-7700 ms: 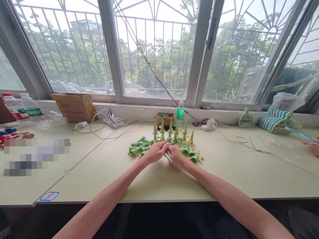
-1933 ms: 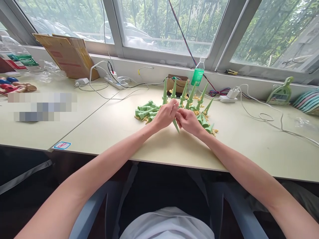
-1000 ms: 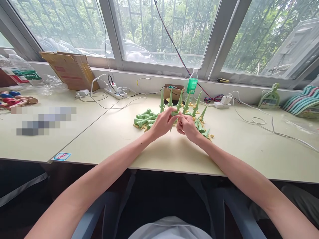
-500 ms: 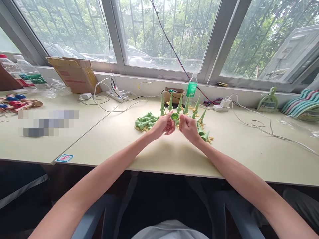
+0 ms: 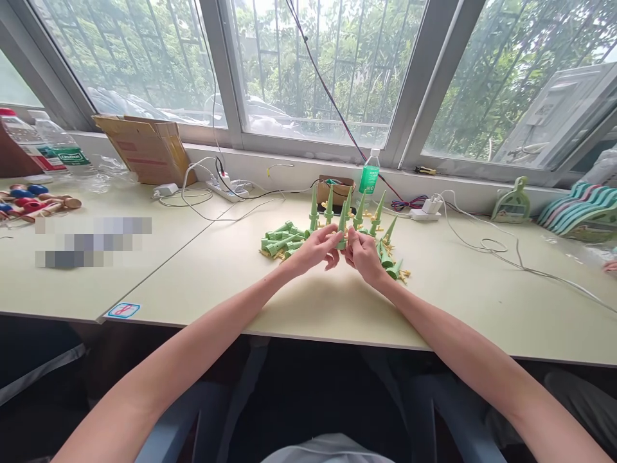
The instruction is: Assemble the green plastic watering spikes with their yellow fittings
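**Both hands on one green spike, in front of the bottle**

A little in front of the clear plastic bottle with the green label, above the pale tabletop, the left hand and the right hand meet on one green plastic cone spike. It is held tip up and slightly tilted. The left fingers are curled closed around its lower end, and the right thumb and forefinger pinch the same end from the other side. Something small and yellowish seems to sit between the fingertips, but it is too small to be sure.

This looks like a fitting step at the cone's base. The next move calls for a steady left hold while the right fingers press or twist squarely.

A row of upright green spikes stands between the hands and the bottle, close enough to be knocked over. Green tubes lying flat are piled to the bottle's left. Fallen cones with yellow bits lie in front of it, a little to the right. A white cable loops well off to its right, out of the way.
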A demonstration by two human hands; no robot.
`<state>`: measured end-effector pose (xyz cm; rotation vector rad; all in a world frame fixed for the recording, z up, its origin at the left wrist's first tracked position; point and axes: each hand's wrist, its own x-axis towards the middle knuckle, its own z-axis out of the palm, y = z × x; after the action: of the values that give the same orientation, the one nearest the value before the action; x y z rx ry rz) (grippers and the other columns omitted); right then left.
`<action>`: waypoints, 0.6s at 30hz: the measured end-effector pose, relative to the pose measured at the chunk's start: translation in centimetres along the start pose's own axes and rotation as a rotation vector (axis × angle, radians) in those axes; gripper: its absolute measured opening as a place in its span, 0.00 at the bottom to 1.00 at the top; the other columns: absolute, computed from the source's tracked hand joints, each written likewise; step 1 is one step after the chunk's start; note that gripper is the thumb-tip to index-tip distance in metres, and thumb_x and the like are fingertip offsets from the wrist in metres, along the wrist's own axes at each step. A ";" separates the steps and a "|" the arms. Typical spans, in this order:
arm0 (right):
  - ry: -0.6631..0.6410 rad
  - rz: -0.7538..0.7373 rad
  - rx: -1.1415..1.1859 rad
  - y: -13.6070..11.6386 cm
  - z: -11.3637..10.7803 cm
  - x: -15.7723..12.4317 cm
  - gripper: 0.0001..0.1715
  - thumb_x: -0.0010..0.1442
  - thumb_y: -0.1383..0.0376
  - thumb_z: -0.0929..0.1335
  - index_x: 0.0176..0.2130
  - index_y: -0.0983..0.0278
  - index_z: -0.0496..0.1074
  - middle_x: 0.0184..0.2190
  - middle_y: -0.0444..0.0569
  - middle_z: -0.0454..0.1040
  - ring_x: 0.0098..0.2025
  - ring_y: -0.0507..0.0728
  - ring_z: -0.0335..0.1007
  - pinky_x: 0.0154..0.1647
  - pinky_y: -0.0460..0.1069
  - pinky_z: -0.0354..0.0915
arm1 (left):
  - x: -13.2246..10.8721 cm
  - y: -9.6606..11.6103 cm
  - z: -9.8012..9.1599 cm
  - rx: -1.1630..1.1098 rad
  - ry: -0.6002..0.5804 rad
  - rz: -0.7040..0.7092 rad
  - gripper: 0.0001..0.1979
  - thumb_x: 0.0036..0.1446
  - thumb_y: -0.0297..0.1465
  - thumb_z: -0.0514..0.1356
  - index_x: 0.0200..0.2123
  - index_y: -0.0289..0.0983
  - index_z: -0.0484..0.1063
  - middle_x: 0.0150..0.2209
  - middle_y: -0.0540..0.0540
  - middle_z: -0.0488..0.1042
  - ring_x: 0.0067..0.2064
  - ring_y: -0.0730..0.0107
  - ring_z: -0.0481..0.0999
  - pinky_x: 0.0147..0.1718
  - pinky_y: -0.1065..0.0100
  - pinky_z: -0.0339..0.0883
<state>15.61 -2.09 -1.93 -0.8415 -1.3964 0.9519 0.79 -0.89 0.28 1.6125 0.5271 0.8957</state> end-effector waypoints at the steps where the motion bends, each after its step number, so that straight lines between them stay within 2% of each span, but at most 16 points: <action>1: -0.001 0.007 0.001 0.0 0.0 0.0 0.32 0.60 0.42 0.63 0.20 0.61 0.53 0.12 0.38 0.53 0.11 0.46 0.48 0.11 0.45 0.45 | 0.0 -0.2 -0.1 0.060 0.011 0.021 0.18 0.59 0.46 0.56 0.33 0.39 0.56 0.25 0.55 0.62 0.19 0.77 0.69 0.14 0.75 0.59; 7: -0.012 0.031 -0.042 0.1 -0.3 0.3 0.31 0.62 0.43 0.61 0.20 0.61 0.53 0.11 0.38 0.53 0.11 0.47 0.48 0.11 0.45 0.46 | 0.3 -0.9 -0.5 0.537 0.164 0.164 0.17 0.62 0.46 0.52 0.41 0.38 0.67 0.30 0.50 0.68 0.19 0.79 0.68 0.16 0.75 0.60; 9: 0.011 0.003 -0.056 0.2 -0.3 0.6 0.31 0.62 0.42 0.61 0.21 0.61 0.54 0.11 0.37 0.52 0.12 0.47 0.48 0.12 0.45 0.47 | 0.3 -0.8 -0.4 0.620 0.221 0.216 0.18 0.63 0.46 0.51 0.42 0.38 0.68 0.33 0.48 0.69 0.20 0.80 0.68 0.18 0.75 0.60; 11: 0.046 -0.030 -0.079 0.4 -0.3 0.8 0.31 0.61 0.42 0.61 0.22 0.60 0.53 0.12 0.37 0.52 0.12 0.47 0.48 0.12 0.45 0.48 | 0.3 -0.3 -0.2 0.658 0.286 0.234 0.19 0.63 0.46 0.50 0.41 0.38 0.69 0.32 0.49 0.70 0.19 0.80 0.67 0.19 0.75 0.60; 15: 0.100 -0.123 -0.202 0.5 -0.4 0.8 0.30 0.62 0.42 0.60 0.23 0.60 0.54 0.15 0.38 0.54 0.15 0.48 0.51 0.15 0.45 0.50 | 0.1 0.6 0.0 0.598 0.404 0.125 0.26 0.64 0.50 0.43 0.29 0.36 0.66 0.19 0.53 0.66 0.15 0.80 0.63 0.18 0.74 0.58; 18: 0.092 -0.209 -0.298 0.4 -0.6 0.7 0.29 0.64 0.43 0.58 0.24 0.61 0.55 0.17 0.39 0.56 0.18 0.48 0.53 0.18 0.45 0.53 | 0.1 0.9 0.0 0.442 0.317 -0.048 0.32 0.61 0.55 0.44 0.20 0.35 0.64 0.15 0.50 0.65 0.13 0.78 0.63 0.15 0.73 0.55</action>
<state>16.11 -1.29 -2.00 -0.9250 -1.5342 0.5471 0.77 -1.01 1.21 1.8484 1.0387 1.0563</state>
